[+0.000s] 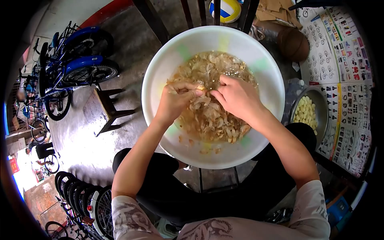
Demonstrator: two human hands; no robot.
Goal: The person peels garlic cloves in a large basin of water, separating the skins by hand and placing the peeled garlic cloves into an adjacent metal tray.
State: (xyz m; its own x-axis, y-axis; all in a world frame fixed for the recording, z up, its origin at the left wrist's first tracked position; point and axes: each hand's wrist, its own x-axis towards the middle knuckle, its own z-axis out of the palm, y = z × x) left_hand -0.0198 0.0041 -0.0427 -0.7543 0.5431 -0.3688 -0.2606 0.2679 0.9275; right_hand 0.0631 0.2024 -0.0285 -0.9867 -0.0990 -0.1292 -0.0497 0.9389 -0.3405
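A large white basin (266,92) holds brownish water with garlic cloves and loose papery skins (208,108). Over its middle, my left hand (176,98) pinches a small garlic clove (201,87) between thumb and fingertips. My right hand (236,94) is just to the right of that clove, thumb and index finger bent towards each other; whether anything is between them is too small to tell. To the right of the basin, a metal bowl (322,110) contains pale peeled cloves (305,113).
A wooden stool (100,110) and bicycles (86,70) stand at the left, more bicycles at lower left. A chair back (186,12), a ball (226,10) and a brown basketball (293,44) lie beyond the basin. Printed sheets (340,80) are at the right. A person (42,151) is far left.
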